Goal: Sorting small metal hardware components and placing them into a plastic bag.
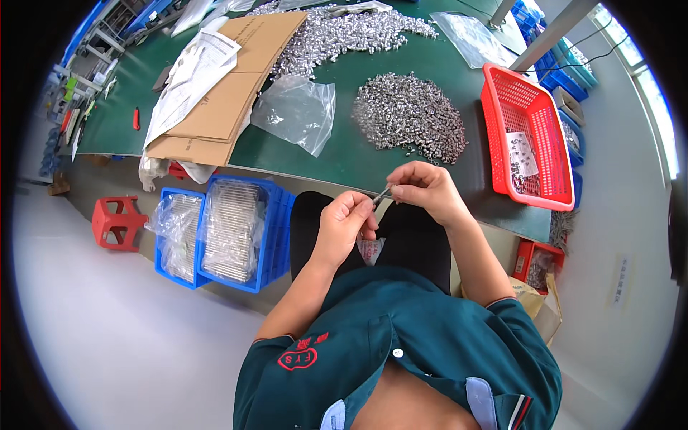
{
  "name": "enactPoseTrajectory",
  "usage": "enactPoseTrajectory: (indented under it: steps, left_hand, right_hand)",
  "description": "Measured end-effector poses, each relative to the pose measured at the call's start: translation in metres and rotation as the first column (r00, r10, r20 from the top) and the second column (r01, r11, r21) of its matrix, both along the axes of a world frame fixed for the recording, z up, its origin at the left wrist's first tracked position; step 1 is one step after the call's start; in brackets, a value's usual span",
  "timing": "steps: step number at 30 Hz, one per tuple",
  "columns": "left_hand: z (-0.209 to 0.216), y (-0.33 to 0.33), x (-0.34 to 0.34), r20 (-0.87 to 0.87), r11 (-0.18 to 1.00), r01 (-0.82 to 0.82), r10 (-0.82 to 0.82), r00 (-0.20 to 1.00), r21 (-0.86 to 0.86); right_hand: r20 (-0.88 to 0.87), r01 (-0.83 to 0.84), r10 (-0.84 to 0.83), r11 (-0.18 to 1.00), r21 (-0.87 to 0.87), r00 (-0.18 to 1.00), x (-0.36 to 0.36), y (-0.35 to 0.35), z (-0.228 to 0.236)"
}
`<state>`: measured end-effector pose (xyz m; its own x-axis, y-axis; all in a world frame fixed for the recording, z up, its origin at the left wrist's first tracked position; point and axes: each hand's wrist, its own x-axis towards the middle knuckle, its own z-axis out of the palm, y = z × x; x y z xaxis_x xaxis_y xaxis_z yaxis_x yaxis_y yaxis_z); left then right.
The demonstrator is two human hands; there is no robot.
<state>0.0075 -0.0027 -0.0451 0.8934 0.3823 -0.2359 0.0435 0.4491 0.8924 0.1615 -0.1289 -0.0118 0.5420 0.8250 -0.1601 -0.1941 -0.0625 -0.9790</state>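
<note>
Just in front of the table's near edge, over my lap, both hands are close together. My left hand (347, 221) is closed around a slim grey metal piece (382, 195), whose kind I cannot make out. At the other end of that piece, my right hand (428, 189) pinches with thumb and forefinger; whatever small thing lies between those fingertips is hidden. Beyond the hands, a heap of small shiny metal parts (410, 115) lies on the green table (337, 161). To the right of the heap stands a red plastic basket (559, 150) with a few metal parts and a printed paper inside.
A larger pile of metal parts (337, 36) covers the far table. Clear plastic bags (297, 113) and flattened cardboard (247, 72) with papers lie to the left. Blue crates (276, 240) of wrapped metal pieces and a red stool (118, 223) stand on the floor.
</note>
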Motion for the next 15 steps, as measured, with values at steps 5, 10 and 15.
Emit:
enactPoseTrajectory:
  steps: [5,10,15]
  left_hand:
    - [0.003,-0.004,0.001,0.004,0.998,0.019,-0.020,1.000,0.057]
    - [0.006,-0.006,0.002,-0.014,0.990,0.041,-0.040,0.999,0.137]
    - [0.006,-0.008,0.001,-0.008,0.984,0.057,-0.056,0.998,0.167]
  right_hand:
    - [-0.040,-0.021,0.022,0.999,0.026,0.999,0.000,-0.009,-0.007]
    - [0.018,-0.004,0.003,0.999,0.047,1.000,-0.002,-0.014,-0.007]
    - [0.078,-0.043,0.043,0.999,-0.003,0.996,-0.002,-0.019,0.001]
